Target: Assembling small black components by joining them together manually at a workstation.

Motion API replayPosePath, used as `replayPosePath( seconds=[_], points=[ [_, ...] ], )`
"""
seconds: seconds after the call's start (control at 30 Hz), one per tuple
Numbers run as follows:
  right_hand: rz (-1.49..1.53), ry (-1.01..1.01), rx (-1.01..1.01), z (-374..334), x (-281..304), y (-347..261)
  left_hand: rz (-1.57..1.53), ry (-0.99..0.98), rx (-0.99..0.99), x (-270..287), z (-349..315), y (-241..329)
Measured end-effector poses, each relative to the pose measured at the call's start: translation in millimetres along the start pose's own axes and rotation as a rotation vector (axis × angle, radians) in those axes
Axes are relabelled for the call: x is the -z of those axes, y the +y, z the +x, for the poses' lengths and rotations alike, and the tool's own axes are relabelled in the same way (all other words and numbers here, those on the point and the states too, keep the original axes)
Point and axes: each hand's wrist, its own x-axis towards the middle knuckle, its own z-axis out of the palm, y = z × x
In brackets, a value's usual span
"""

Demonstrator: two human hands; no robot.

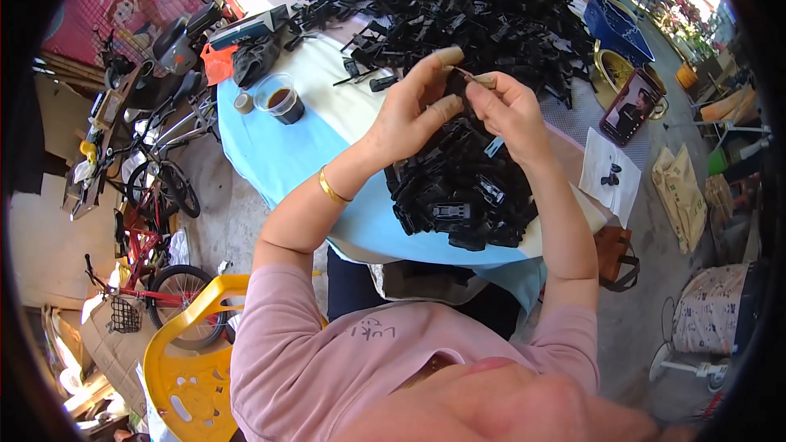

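Above the table my left hand [416,108] curls its thumb and fingers around a small black plastic part [455,83]. Pale covers or tape wrap some of its fingertips. Close beside it, my right hand [506,111] is closed in a pinch at the same part, and a thin reddish sliver shows between the two hands. The fingers hide most of the part. Below the hands lies a near heap of black plastic parts [450,211], with a small light blue piece [494,147] on it. A much larger heap of similar black parts [467,12] spreads beyond.
The cloth-covered table [327,143] carries a cup of dark liquid [280,100], a black bag [255,61], a blue basket [618,29], a propped phone [632,108] and white paper [610,176] with small black bits. A yellow chair [192,376] and bicycles [176,295] stand left.
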Motion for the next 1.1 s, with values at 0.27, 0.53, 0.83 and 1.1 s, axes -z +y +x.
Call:
replayPosePath(
  seconds=[0.27, 0.53, 0.83, 1.1],
  points=[
    [-0.202, -0.024, 0.154, -2.5, -1.6, 6.3, 0.037, -0.026, -0.04, 2.1, -0.7, -4.5],
    [-0.307, 0.023, 0.265, -3.5, -2.8, 6.9, 0.196, -0.016, -0.019, 2.2, -2.6, 0.5],
    [-0.358, 0.053, 0.279, -7.3, -7.4, 5.6, 0.026, 0.092, 0.063, -1.9, -4.5, 4.3],
    [-0.214, -0.06, 0.067, -9.5, -5.3, -0.5, 0.365, 0.13, -0.208, -1.1, -7.7, 5.9]
  ],
)
